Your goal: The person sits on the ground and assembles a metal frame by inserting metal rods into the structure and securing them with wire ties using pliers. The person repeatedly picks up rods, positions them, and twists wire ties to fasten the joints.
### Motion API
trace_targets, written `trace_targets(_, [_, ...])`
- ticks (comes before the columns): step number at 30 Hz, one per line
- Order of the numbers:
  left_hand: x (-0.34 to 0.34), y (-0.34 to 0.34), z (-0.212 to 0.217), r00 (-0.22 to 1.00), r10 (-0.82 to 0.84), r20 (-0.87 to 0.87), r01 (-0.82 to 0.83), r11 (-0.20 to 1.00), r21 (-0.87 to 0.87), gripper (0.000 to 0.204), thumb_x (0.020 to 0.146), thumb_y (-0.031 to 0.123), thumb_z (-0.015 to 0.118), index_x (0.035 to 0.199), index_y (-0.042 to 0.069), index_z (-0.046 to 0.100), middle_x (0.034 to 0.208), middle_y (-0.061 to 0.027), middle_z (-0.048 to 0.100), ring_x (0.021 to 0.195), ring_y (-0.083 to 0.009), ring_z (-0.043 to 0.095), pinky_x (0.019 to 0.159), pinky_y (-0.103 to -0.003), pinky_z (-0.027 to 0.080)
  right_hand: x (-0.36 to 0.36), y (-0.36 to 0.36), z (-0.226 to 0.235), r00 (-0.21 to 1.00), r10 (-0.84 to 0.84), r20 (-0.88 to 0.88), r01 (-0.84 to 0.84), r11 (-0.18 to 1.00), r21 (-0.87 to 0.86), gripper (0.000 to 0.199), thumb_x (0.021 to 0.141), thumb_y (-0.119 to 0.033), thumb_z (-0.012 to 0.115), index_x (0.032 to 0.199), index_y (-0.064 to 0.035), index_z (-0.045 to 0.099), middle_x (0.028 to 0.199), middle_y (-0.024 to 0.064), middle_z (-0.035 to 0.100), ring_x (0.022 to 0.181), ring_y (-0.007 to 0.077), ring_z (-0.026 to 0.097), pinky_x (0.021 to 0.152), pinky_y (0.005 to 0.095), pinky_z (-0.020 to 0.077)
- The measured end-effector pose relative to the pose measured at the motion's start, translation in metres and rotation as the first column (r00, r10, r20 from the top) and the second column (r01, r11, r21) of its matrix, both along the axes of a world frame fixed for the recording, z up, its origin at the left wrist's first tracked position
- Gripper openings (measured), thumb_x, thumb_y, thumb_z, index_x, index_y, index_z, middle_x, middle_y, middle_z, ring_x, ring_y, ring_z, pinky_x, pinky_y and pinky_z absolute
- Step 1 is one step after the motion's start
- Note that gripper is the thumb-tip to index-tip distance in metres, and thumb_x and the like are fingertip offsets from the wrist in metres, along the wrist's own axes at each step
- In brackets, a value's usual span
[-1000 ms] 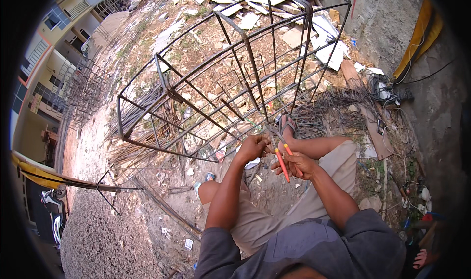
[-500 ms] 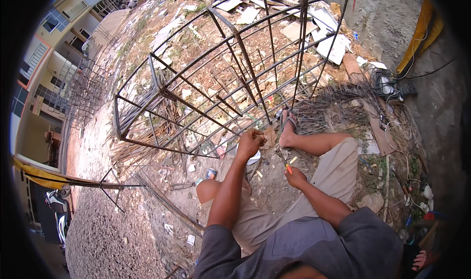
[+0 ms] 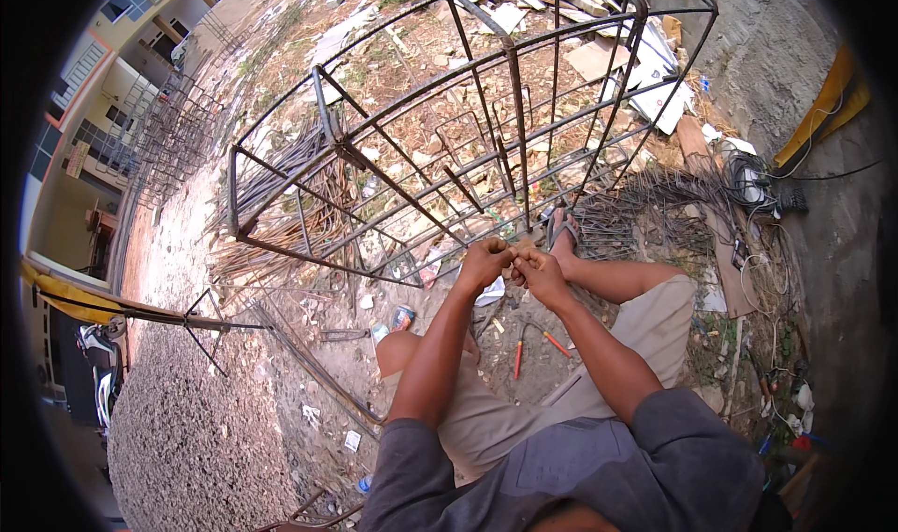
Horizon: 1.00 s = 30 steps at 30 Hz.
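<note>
In front of me stands a cage of dark bent steel bars (image 3: 341,147), its near lower edge just beyond my hands. My left hand (image 3: 485,263) is closed, fingertips pinched. Against it my right hand (image 3: 541,276) is also closed, with the fingers of both meeting. Whatever lies between them is too small to make out. On the dirt below my hands, between my legs, rest pliers with orange handles (image 3: 518,359), their handles spread; neither hand touches them.
Loose steel rods (image 3: 281,205) lie behind the cage at left. Bundled thin bars (image 3: 645,205) and coiled cable (image 3: 748,181) are at right. A gravel heap (image 3: 196,429) spreads at lower left. Broken white boards (image 3: 655,93) lie at the back. A yellow-wrapped bar (image 3: 94,303) juts in from the left.
My right hand has let go of the pliers, which now lie on the ground, and has moved up to meet my left hand. The view has shifted slightly.
</note>
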<state>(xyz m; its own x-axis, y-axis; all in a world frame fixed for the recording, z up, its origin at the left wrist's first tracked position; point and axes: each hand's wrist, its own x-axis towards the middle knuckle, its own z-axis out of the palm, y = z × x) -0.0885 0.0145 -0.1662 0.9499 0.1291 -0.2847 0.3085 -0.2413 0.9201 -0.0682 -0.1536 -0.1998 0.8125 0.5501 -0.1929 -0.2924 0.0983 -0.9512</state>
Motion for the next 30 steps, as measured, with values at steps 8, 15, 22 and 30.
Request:
trace_targets(8, [0.004,0.045,0.039,0.982,-0.006,0.189,-0.11,0.795,0.596,0.039,0.086,0.024,0.069,0.115,-0.002,0.063,0.108,-0.0212,0.069,0.09,-0.0322,0.07,0.082,-0.04,0.053,0.028,0.025,-0.043,0.978,-0.164,0.131,0.187,0.964,-0.187,0.018,0.095,-0.01,0.062,0.108,0.0015,0.058,0.079,0.0069,0.067,0.065,0.0105,0.062,0.054,0.0251,0.0481])
trace_targets(15, [0.031,0.042,0.024,0.964,0.007,0.267,-0.19,0.718,0.669,0.041,0.086,0.021,0.068,0.116,-0.006,0.061,0.11,-0.0263,0.066,0.099,-0.0397,0.065,0.088,-0.044,0.051,0.056,0.072,-0.05,0.978,-0.208,0.014,0.208,0.978,0.008,0.014,0.091,-0.008,0.067,0.099,0.0023,0.061,0.08,0.0058,0.067,0.068,0.0107,0.062,0.059,0.0254,0.0484])
trace_targets(22, [0.041,0.048,0.011,0.98,0.024,0.199,-0.133,0.821,0.555,0.036,0.088,0.018,0.06,0.115,-0.006,0.062,0.109,-0.0293,0.065,0.104,-0.0442,0.062,0.091,-0.046,0.049,0.066,0.089,-0.064,0.971,-0.217,0.101,0.224,0.973,-0.061,0.014,0.089,-0.007,0.069,0.099,0.001,0.063,0.083,0.0053,0.067,0.071,0.0092,0.061,0.061,0.0252,0.0478])
trace_targets(30, [0.053,0.048,-0.001,0.991,0.131,0.039,-0.136,0.967,0.215,0.045,0.092,0.007,0.05,0.131,-0.015,0.047,0.108,-0.0224,0.065,0.073,-0.0219,0.07,0.064,-0.033,0.056,0.079,0.092,-0.084,0.986,-0.07,0.148,0.107,0.96,-0.259,0.011,0.087,-0.008,0.069,0.089,0.0013,0.063,0.082,0.0043,0.066,0.07,0.0098,0.061,0.062,0.0269,0.0493])
